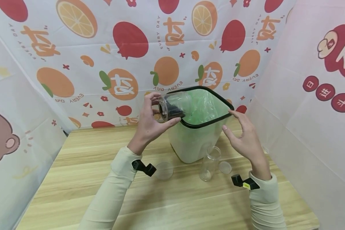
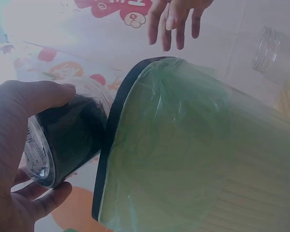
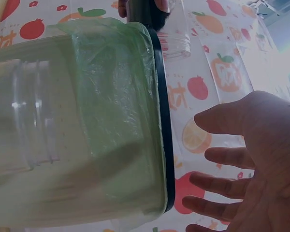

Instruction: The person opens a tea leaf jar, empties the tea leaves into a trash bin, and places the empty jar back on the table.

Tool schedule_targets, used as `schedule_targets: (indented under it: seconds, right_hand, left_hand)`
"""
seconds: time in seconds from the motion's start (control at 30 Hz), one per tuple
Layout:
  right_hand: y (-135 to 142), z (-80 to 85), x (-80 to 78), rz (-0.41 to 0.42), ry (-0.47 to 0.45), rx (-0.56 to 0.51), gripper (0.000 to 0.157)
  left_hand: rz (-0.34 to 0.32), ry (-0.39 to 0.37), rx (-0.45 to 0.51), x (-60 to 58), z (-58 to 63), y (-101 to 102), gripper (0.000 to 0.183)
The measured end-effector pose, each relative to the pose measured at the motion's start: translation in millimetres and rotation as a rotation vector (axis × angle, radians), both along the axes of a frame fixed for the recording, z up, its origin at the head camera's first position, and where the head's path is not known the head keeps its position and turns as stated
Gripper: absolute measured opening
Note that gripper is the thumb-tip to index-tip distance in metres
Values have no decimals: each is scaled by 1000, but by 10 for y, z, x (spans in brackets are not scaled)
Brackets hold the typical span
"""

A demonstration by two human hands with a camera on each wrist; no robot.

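Observation:
My left hand [image 1: 150,123] grips a clear plastic jar [image 1: 176,103] with dark contents by its base end. The jar lies on its side, its mouth over the left rim of a white bin [image 1: 187,143] lined with a green bag [image 1: 202,108]. In the left wrist view the dark contents [image 2: 75,133] fill the jar's base end, beside the black rim [image 2: 116,116]. My right hand [image 1: 244,137] has its fingers extended at the bin's right corner and holds nothing; in the right wrist view its fingers [image 3: 222,186] are spread beside the rim.
In front of the bin, an uncapped clear jar [image 1: 210,164] stands on the wooden table [image 1: 172,204]. One round clear lid [image 1: 225,167] lies right of it, a larger one [image 1: 164,170] to the left. Fruit-printed cloth [image 1: 149,70] hangs behind the bin.

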State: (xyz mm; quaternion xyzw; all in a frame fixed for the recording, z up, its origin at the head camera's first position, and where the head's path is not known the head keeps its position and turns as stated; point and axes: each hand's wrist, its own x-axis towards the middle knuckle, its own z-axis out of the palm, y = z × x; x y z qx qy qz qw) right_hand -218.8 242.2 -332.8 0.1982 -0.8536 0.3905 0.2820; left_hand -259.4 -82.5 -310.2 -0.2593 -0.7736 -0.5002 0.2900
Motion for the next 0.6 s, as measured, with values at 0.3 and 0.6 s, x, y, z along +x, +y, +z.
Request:
schedule_targets:
  seconds: [0.3,0.6]
  right_hand:
    - [14,-30,10,5,5,-12,56]
    - [13,-36,16,0,-3,-9,57]
  left_hand:
    - [-2,27,-21,11,16,44,89]
    - [-20,84,-43,-21,63,106,88]
